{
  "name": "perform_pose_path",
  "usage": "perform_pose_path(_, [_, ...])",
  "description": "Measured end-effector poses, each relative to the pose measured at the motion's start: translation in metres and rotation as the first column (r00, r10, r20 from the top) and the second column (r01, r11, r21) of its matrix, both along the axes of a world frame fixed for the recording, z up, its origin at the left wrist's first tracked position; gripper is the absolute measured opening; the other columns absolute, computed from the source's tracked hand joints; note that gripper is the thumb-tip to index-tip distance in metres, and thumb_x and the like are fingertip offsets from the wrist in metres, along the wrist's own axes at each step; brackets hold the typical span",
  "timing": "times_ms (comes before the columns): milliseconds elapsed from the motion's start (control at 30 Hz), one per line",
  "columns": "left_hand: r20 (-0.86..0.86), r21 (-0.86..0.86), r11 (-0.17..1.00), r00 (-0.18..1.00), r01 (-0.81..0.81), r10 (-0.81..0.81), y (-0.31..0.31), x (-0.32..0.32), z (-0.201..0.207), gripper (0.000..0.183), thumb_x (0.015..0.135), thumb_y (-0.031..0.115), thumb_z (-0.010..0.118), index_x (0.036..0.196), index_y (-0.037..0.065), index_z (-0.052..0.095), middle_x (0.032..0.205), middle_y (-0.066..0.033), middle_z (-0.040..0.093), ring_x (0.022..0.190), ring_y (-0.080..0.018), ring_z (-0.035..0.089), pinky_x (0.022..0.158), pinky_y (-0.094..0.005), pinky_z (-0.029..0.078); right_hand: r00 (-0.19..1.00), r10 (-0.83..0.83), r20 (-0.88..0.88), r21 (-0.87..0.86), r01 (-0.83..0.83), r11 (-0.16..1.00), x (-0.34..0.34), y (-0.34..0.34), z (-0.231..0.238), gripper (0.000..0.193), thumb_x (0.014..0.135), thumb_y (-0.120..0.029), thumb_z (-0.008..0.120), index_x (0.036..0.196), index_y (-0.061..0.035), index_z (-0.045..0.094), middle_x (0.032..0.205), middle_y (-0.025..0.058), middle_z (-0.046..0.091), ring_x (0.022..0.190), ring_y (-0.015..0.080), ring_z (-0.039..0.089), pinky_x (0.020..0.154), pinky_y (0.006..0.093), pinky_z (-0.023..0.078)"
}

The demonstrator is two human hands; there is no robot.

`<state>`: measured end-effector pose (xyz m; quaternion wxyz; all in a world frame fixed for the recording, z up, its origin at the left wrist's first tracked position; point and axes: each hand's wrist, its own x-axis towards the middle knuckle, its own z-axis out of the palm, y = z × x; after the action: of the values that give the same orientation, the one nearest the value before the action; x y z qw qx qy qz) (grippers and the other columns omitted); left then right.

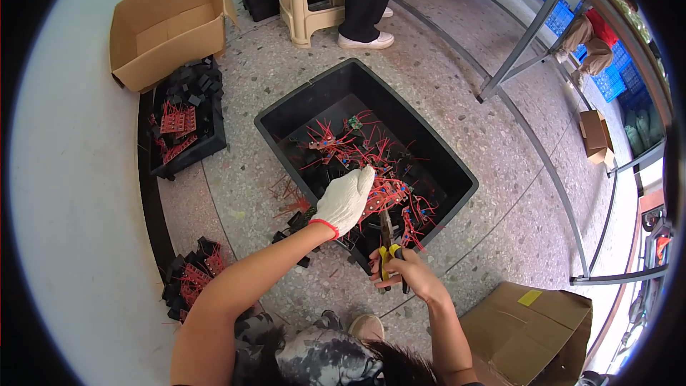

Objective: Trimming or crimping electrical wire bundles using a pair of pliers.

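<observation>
My left hand (344, 201), in a white knit glove with a red cuff, is closed over a reddish circuit board strip (384, 196) with red wires. The strip is over the near part of a large black plastic tub (411, 123). Bare, my right hand (418, 276) grips pliers (386, 232) with yellow and black handles. Their metal jaws point up at the strip's lower edge; whether they touch it is hard to make out. Further boards with red wires (325, 144) and a small green board (354, 123) lie in the tub among dark pieces.
At the left, a smaller black bin (214, 144) holds black parts and wired boards, beside an open cardboard box (168, 21). Another wired pile (193, 279) lies near my left arm. A carton (522, 329) stands at lower right. Someone's legs (368, 0) are beside a beige stool (286, 14).
</observation>
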<state>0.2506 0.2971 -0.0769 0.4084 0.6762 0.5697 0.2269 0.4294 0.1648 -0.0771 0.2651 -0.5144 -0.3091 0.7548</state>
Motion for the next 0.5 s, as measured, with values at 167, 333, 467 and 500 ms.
perform_pose_path(167, [-0.166,0.065,0.997,0.985,0.046,-0.035,0.002,-0.001,0.003,0.064,0.106,0.056,0.026,0.104,0.004,0.064,0.098,-0.0277,0.068,0.099,-0.05,0.063,0.086,-0.0552,0.049,0.988,0.022,0.154,0.061,-0.032,0.998,-0.005,0.005,0.005,0.029,0.089,-0.007,0.052,0.113,0.0057,0.061,0.09,0.0119,0.064,0.08,0.0231,0.069,0.069,0.0341,0.061])
perform_pose_path(333, [0.006,-0.004,0.999,0.999,0.033,-0.033,0.0,-0.002,0.01,0.061,0.106,0.053,0.031,0.104,0.001,0.062,0.097,-0.0278,0.067,0.101,-0.0508,0.06,0.085,-0.0525,0.048,0.914,-0.007,-0.405,-0.107,-0.04,0.993,0.012,0.007,0.002,0.029,0.09,-0.01,0.051,0.111,0.0061,0.063,0.086,0.0136,0.065,0.071,0.0243,0.068,0.063,0.033,0.06])
perform_pose_path(467, [0.036,0.003,0.999,0.998,-0.044,0.044,0.0,0.004,0.007,0.058,0.106,0.051,0.036,0.103,-0.001,0.061,0.095,-0.0273,0.066,0.101,-0.0507,0.058,0.084,-0.0497,0.047,0.99,-0.012,-0.141,-0.028,0.008,1.0,-0.002,0.0,0.009,0.033,0.092,-0.01,0.05,0.12,0.0063,0.058,0.098,0.0143,0.066,0.088,0.0241,0.069,0.074,0.0347,0.062])
perform_pose_path(500, [0.035,0.003,0.999,0.998,-0.046,0.045,0.0,0.004,0.006,0.058,0.106,0.051,0.036,0.103,-0.001,0.061,0.095,-0.0273,0.066,0.101,-0.0507,0.058,0.084,-0.0497,0.047,0.996,0.013,-0.089,0.001,-0.013,1.0,-0.004,-0.002,0.002,0.035,0.093,-0.009,0.05,0.124,0.0052,0.056,0.103,0.0142,0.065,0.095,0.0234,0.068,0.079,0.0356,0.062])
